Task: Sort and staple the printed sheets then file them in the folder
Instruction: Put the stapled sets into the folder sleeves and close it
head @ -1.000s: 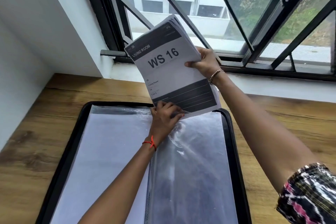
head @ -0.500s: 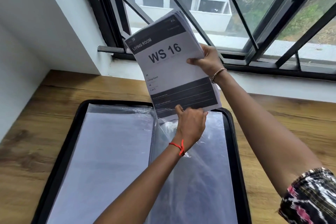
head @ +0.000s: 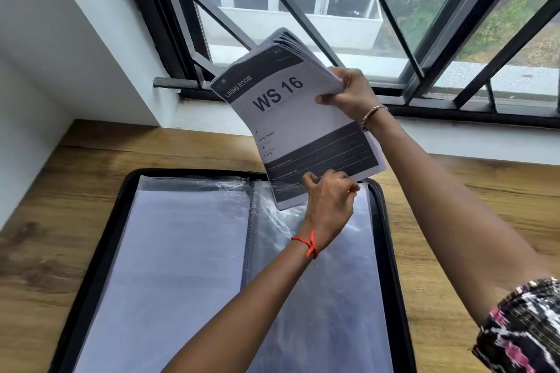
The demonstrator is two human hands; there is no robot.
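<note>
Lying open on the wooden table (head: 60,191), nearest the camera, is the black zip folder (head: 96,263). Its left page (head: 181,251) shows a plain white sheet under plastic, and its right side is a clear sleeve (head: 318,306), crinkled near the top. A patterned sleeve (head: 521,330) shows at the lower right edge.

The left hand (head: 328,203), with a red thread (head: 309,244) at the wrist, sits at the sleeve's upper end. Its thumb lies against the lower edge of the printed sheets (head: 291,118) and its fingers are curled behind them, but whether they pinch paper or plastic cannot be told.

The sheets are a thick stack held tilted above the folder's far end. The top page reads "WS 16" and "LIVING ROOM", and its lower left corner dips onto the sleeve's mouth. The right hand (head: 348,94), wearing a beaded bracelet (head: 372,113), grips the stack's right edge – thumb on the front, fingers wrapped behind.

Beyond are the black window bars (head: 303,18) and a pale building (head: 303,27) outside.
</note>
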